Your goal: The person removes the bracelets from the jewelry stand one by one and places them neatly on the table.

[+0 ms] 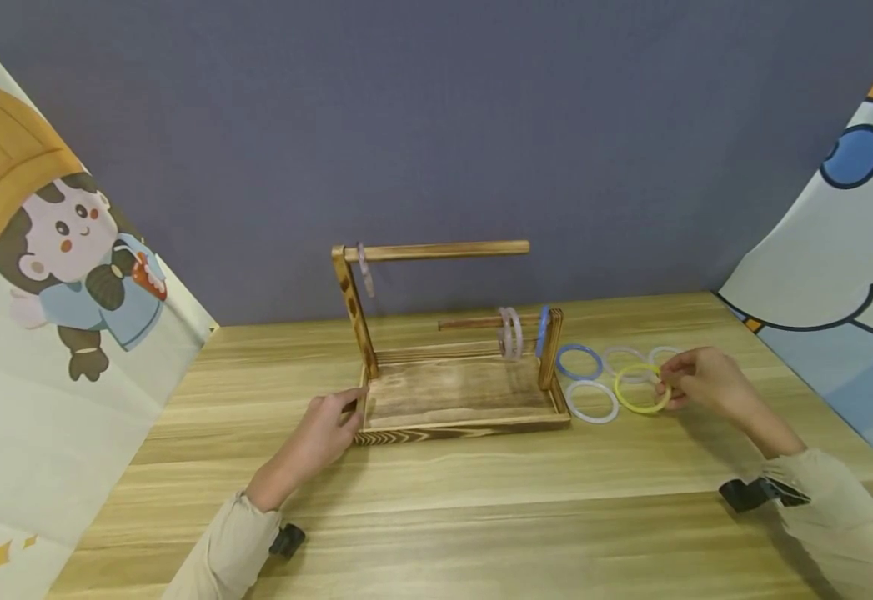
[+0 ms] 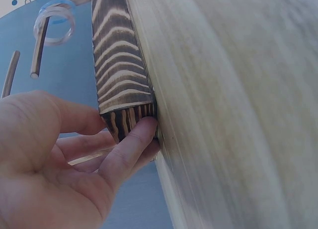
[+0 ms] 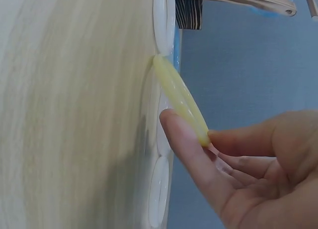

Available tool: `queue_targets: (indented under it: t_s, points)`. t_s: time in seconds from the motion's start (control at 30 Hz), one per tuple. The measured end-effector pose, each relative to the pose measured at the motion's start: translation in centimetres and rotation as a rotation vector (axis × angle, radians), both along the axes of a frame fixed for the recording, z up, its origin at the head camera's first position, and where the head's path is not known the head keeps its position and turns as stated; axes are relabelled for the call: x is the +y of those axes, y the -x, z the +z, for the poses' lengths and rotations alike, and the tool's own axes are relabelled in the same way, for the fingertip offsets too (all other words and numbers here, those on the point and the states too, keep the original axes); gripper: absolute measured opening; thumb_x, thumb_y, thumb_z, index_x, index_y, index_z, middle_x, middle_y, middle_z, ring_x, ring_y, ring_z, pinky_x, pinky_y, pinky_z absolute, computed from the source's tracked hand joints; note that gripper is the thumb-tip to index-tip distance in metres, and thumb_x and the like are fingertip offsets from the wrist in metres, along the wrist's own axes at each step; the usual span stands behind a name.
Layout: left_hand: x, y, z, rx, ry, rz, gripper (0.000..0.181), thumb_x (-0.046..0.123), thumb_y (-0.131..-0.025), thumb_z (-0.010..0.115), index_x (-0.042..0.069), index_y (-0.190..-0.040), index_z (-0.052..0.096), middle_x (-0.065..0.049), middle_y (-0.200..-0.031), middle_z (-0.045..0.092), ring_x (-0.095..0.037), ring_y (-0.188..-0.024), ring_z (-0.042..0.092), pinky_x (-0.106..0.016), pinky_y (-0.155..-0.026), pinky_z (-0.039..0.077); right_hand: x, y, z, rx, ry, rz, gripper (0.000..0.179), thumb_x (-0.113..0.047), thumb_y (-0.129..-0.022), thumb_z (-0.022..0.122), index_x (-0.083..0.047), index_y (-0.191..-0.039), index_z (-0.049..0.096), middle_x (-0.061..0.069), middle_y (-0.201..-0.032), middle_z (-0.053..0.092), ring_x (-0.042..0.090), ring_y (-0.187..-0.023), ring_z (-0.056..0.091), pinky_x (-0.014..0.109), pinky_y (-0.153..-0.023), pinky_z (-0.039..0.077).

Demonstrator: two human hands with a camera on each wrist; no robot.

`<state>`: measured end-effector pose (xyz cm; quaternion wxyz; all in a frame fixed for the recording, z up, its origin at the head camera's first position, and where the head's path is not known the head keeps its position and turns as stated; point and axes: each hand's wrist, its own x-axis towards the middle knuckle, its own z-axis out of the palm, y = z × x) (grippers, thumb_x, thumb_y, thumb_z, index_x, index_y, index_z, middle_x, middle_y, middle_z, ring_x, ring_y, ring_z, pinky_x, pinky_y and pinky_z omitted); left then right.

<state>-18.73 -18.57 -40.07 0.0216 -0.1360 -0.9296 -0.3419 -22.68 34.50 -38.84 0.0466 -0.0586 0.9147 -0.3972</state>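
Note:
My right hand [image 1: 709, 385] pinches a yellow bangle [image 3: 181, 97] between thumb and fingers. The bangle is tilted, its far edge low by the pale bangles on the table. With my left hand [image 1: 319, 432] I grip the front left corner of a wooden two-bar display stand [image 1: 466, 432], thumb and fingers on either side of the wood [image 2: 124, 75]. One pale purple bangle [image 1: 365, 273] hangs at the left end of the upper bar. Pale purple bangles [image 1: 518, 333] and a blue bangle [image 1: 543, 333] hang on the lower bar.
Right of the stand, a blue bangle [image 1: 559, 361], a white bangle [image 1: 592, 420] and other pale bangles lie flat on the wood-grain table [image 1: 466, 517]. A grey-blue wall [image 1: 436, 125] rises behind, with cartoon-printed panels [image 1: 23, 400] at both sides.

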Motion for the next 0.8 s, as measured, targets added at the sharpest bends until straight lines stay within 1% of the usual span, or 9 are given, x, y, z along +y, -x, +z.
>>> queue_targets:
  t_s: [0.1, 0.13, 0.27, 0.37, 0.43, 0.53, 0.63, 0.77, 0.8]
  points:
    - [0.0, 0.0, 0.1, -0.009, -0.002, 0.001, 0.041, 0.000, -0.096, 0.058, -0.010, -0.135, 0.054, -0.031, -0.127, 0.060, -0.030, -0.102, 0.066, -0.023, -0.055, 0.052, 0.2, 0.1, -0.2, -0.035, 0.018, 0.014, 0.029, 0.001, -0.099, 0.053, 0.026, -0.115, 0.056, 0.021, -0.087, 0.072, 0.023, -0.072, 0.071, 0.032, -0.062, 0.061]
    - [0.0, -0.1, 0.1, -0.011, -0.002, 0.000, 0.041, 0.000, -0.096, 0.058, -0.010, -0.135, 0.054, -0.031, -0.127, 0.060, -0.030, -0.102, 0.066, -0.022, -0.055, 0.052, 0.3, 0.1, -0.2, -0.043, 0.012, 0.018, 0.029, 0.001, -0.099, 0.053, 0.026, -0.114, 0.057, 0.021, -0.087, 0.072, 0.023, -0.072, 0.071, 0.032, -0.062, 0.061]
    - [0.0, 0.0, 0.1, -0.016, 0.004, 0.007, 0.041, 0.000, -0.096, 0.059, -0.010, -0.135, 0.054, -0.031, -0.127, 0.061, -0.029, -0.102, 0.066, -0.022, -0.055, 0.052, 0.5, 0.2, -0.6, -0.058, -0.049, 0.032, 0.023, 0.000, -0.095, 0.056, 0.020, -0.104, 0.065, 0.014, -0.081, 0.072, 0.021, -0.065, 0.071, 0.031, -0.059, 0.060]
    - [0.0, 0.0, 0.1, -0.029, 0.006, 0.010, 0.042, 0.001, -0.096, 0.059, -0.009, -0.136, 0.054, -0.031, -0.128, 0.060, -0.024, -0.085, 0.066, -0.023, -0.050, 0.049, 0.6, 0.2, -0.8, -0.059, -0.118, 0.042, 0.019, -0.003, -0.093, 0.059, 0.013, -0.094, 0.069, 0.008, -0.075, 0.070, 0.020, -0.060, 0.070, 0.031, -0.055, 0.059]
    - [-0.1, 0.1, 0.1, -0.037, 0.006, 0.010, 0.043, 0.001, -0.096, 0.059, -0.009, -0.137, 0.053, -0.031, -0.129, 0.060, -0.019, -0.073, 0.061, -0.024, -0.046, 0.047, 0.5, 0.2, -0.8, -0.057, -0.150, 0.049, 0.019, -0.006, -0.092, 0.061, 0.011, -0.090, 0.070, 0.006, -0.070, 0.069, 0.020, -0.057, 0.069, 0.031, -0.053, 0.059]
    - [-0.1, 0.1, 0.1, -0.046, 0.002, 0.006, 0.043, 0.001, -0.096, 0.058, -0.009, -0.137, 0.053, -0.031, -0.128, 0.060, -0.015, -0.064, 0.055, -0.024, -0.042, 0.044, 0.3, 0.1, -0.8, -0.034, -0.210, 0.064, 0.020, -0.009, -0.093, 0.062, 0.008, -0.086, 0.070, 0.003, -0.062, 0.067, 0.019, -0.053, 0.066, 0.031, -0.049, 0.057]
    - [-0.1, 0.1, 0.1, -0.041, 0.001, 0.004, 0.042, 0.001, -0.096, 0.058, -0.009, -0.137, 0.053, -0.032, -0.127, 0.060, -0.016, -0.065, 0.056, -0.024, -0.042, 0.043, 0.1, 0.0, -1.0, -0.010, -0.246, 0.075, 0.019, -0.010, -0.094, 0.062, 0.005, -0.082, 0.069, 0.001, -0.057, 0.065, 0.018, -0.050, 0.064, 0.030, -0.046, 0.054]
    - [-0.1, 0.1, 0.0, -0.029, 0.006, 0.005, 0.042, 0.001, -0.096, 0.058, -0.009, -0.137, 0.054, -0.031, -0.127, 0.061, -0.019, -0.076, 0.061, -0.024, -0.043, 0.044, 0.1, 0.0, -1.1, 0.017, -0.264, 0.087, 0.019, -0.010, -0.094, 0.062, 0.000, -0.079, 0.067, 0.000, -0.057, 0.062, 0.017, -0.048, 0.062, 0.029, -0.044, 0.052]
    - [-0.1, 0.2, 0.0, -0.031, 0.006, 0.007, 0.042, 0.001, -0.096, 0.058, -0.008, -0.137, 0.054, -0.031, -0.127, 0.061, -0.018, -0.076, 0.061, -0.024, -0.043, 0.044, 0.1, 0.0, -1.2, 0.023, -0.268, 0.088, 0.019, -0.010, -0.094, 0.062, -0.001, -0.079, 0.067, 0.000, -0.057, 0.062, 0.017, -0.048, 0.062, 0.028, -0.043, 0.052]
